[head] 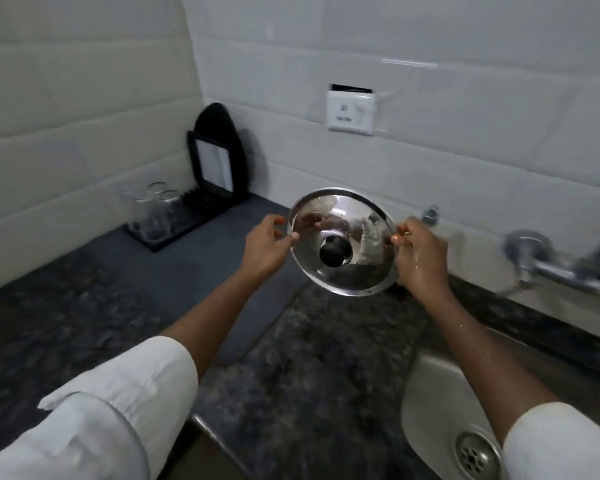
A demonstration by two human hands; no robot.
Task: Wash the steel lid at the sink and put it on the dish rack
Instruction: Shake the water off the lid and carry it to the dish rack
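A round steel lid (340,216) with a black knob in its middle is held up in the air over the dark stone counter, its knob side facing me. My left hand (265,245) pinches its left rim and my right hand (420,256), wet, grips its right rim. The steel sink (430,386) lies at the lower right, below my right forearm. The black dish rack (191,206) stands in the far left corner of the counter, well apart from the lid.
Upturned clear glasses (153,213) and black plates (215,150) fill the rack. A grey mat (187,268) lies on the counter (312,375) before the rack. A chrome tap (561,268) juts from the tiled wall at right. A white socket (351,112) sits on the wall.
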